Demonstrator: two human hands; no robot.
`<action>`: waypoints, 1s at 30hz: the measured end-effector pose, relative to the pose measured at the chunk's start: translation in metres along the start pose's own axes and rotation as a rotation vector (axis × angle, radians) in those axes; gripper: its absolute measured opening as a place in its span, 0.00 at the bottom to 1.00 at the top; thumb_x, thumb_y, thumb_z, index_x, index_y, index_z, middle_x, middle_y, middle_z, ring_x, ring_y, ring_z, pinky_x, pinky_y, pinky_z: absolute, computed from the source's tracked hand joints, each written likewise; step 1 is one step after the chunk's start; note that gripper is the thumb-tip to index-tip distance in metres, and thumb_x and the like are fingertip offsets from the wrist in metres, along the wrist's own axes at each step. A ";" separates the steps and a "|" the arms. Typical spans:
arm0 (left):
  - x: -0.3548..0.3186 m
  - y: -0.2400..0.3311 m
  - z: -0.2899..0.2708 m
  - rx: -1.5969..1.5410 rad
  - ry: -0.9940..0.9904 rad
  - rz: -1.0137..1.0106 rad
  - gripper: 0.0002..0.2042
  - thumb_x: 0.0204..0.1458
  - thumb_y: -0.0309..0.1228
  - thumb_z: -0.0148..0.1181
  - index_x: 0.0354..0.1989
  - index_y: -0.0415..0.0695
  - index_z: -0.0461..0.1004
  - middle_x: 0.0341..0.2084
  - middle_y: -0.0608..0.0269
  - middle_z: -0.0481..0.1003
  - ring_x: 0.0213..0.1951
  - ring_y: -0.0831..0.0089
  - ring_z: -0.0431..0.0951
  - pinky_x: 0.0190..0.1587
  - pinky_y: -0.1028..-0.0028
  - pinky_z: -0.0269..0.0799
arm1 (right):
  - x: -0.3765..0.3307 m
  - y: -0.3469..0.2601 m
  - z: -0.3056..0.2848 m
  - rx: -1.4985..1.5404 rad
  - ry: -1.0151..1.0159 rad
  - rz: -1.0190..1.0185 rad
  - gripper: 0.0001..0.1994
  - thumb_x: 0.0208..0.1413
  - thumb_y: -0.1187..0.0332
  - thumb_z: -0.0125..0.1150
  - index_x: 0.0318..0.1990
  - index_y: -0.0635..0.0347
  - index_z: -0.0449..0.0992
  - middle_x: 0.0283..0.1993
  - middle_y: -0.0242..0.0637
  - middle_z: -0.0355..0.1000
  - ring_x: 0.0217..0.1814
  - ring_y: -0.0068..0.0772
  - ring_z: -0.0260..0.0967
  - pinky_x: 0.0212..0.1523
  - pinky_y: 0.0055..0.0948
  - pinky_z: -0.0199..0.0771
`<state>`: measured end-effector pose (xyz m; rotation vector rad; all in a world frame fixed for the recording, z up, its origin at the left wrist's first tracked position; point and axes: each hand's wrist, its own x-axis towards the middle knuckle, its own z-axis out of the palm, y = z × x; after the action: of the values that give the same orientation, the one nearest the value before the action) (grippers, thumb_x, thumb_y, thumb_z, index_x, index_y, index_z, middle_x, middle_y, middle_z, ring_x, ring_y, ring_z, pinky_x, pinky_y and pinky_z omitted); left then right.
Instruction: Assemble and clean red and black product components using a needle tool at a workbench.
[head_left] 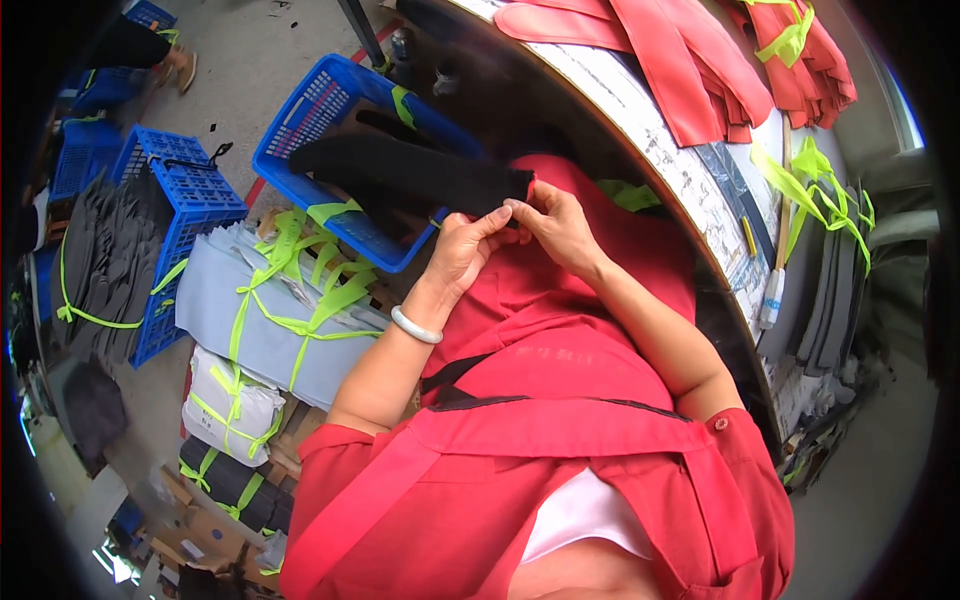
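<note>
My left hand [462,248] and my right hand [552,222] meet over my lap and pinch the near end of a long black fabric piece [410,172]. The black piece stretches away to the left, over a blue plastic crate [320,110]. Red fabric [560,320] lies across my lap beneath both hands. A pale bangle [415,326] sits on my left wrist.
A curved worktable [690,180] at right carries red cut pieces [690,60], grey stacks [835,270] tied with yellow-green straps, and a ruler. On the floor at left are light blue bundles [255,320], white and black tied bundles, and more blue crates [175,200] with grey pieces.
</note>
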<state>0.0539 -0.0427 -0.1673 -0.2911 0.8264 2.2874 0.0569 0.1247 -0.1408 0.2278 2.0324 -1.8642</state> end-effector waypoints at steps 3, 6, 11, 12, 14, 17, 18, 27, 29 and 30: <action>0.007 -0.010 -0.032 -0.072 0.194 -0.061 0.05 0.55 0.25 0.62 0.35 0.36 0.78 0.32 0.56 0.79 0.34 0.68 0.80 0.41 0.69 0.78 | -0.003 -0.006 -0.004 0.159 -0.022 0.122 0.09 0.64 0.66 0.55 0.41 0.65 0.72 0.29 0.31 0.71 0.29 0.18 0.70 0.29 0.19 0.73; 0.027 -0.023 -0.087 -0.055 0.422 -0.080 0.04 0.52 0.23 0.63 0.33 0.37 0.76 0.29 0.57 0.78 0.30 0.69 0.78 0.34 0.72 0.76 | -0.008 0.006 -0.016 0.188 0.007 0.141 0.09 0.65 0.66 0.54 0.43 0.64 0.72 0.30 0.32 0.72 0.28 0.18 0.69 0.30 0.19 0.74; 0.055 -0.046 -0.163 0.074 0.524 -0.182 0.04 0.51 0.22 0.63 0.34 0.41 0.74 0.28 0.60 0.77 0.29 0.68 0.78 0.30 0.72 0.72 | 0.001 0.010 -0.014 0.167 -0.030 0.145 0.08 0.65 0.67 0.52 0.42 0.64 0.72 0.30 0.31 0.72 0.26 0.17 0.68 0.28 0.18 0.73; 0.061 -0.047 -0.174 0.110 0.574 -0.166 0.05 0.52 0.21 0.62 0.35 0.43 0.73 0.28 0.61 0.76 0.29 0.68 0.78 0.29 0.72 0.71 | 0.002 0.010 -0.011 0.177 -0.039 0.153 0.08 0.65 0.67 0.52 0.42 0.64 0.72 0.30 0.31 0.72 0.26 0.16 0.68 0.27 0.18 0.73; 0.082 -0.039 -0.187 0.145 0.512 -0.215 0.08 0.54 0.22 0.60 0.40 0.44 0.70 0.30 0.61 0.75 0.32 0.67 0.78 0.31 0.69 0.73 | 0.003 0.010 -0.010 0.184 -0.036 0.161 0.08 0.66 0.67 0.52 0.41 0.64 0.72 0.30 0.30 0.71 0.26 0.16 0.68 0.27 0.18 0.72; 0.111 -0.042 -0.179 0.053 0.568 -0.219 0.11 0.57 0.27 0.58 0.47 0.43 0.67 0.35 0.59 0.75 0.36 0.64 0.78 0.36 0.64 0.76 | 0.003 0.014 -0.017 0.182 -0.035 0.164 0.08 0.66 0.68 0.52 0.41 0.63 0.72 0.30 0.30 0.71 0.26 0.16 0.68 0.27 0.18 0.72; 0.115 -0.047 -0.188 0.055 0.564 -0.214 0.11 0.57 0.27 0.58 0.47 0.43 0.67 0.35 0.59 0.75 0.36 0.64 0.78 0.36 0.64 0.76 | 0.004 0.013 -0.016 0.180 -0.034 0.157 0.08 0.66 0.68 0.52 0.41 0.63 0.72 0.30 0.30 0.71 0.26 0.16 0.68 0.27 0.18 0.72; 0.056 -0.109 -0.171 0.493 0.068 -0.149 0.16 0.58 0.34 0.52 0.51 0.39 0.73 0.45 0.52 0.78 0.41 0.62 0.79 0.49 0.68 0.74 | -0.011 -0.009 -0.042 -0.261 0.034 -0.113 0.08 0.60 0.71 0.58 0.45 0.62 0.73 0.35 0.35 0.72 0.34 0.25 0.72 0.35 0.24 0.73; 0.043 -0.098 -0.187 0.904 0.109 -0.126 0.15 0.59 0.31 0.52 0.51 0.38 0.73 0.46 0.51 0.77 0.42 0.63 0.78 0.50 0.68 0.75 | -0.014 -0.025 -0.070 -0.561 0.243 -0.364 0.10 0.56 0.73 0.62 0.46 0.62 0.73 0.38 0.39 0.72 0.37 0.33 0.72 0.39 0.28 0.73; 0.041 -0.096 -0.189 0.918 0.082 -0.119 0.15 0.59 0.31 0.52 0.51 0.38 0.73 0.46 0.51 0.77 0.42 0.63 0.78 0.50 0.68 0.75 | -0.017 -0.037 -0.091 -0.625 0.371 -0.393 0.12 0.54 0.73 0.63 0.46 0.61 0.74 0.40 0.42 0.72 0.40 0.38 0.73 0.42 0.30 0.73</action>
<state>0.0839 -0.0866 -0.3763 -0.0072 1.7263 1.5780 0.0440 0.2125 -0.0954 -0.0022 2.9798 -1.3337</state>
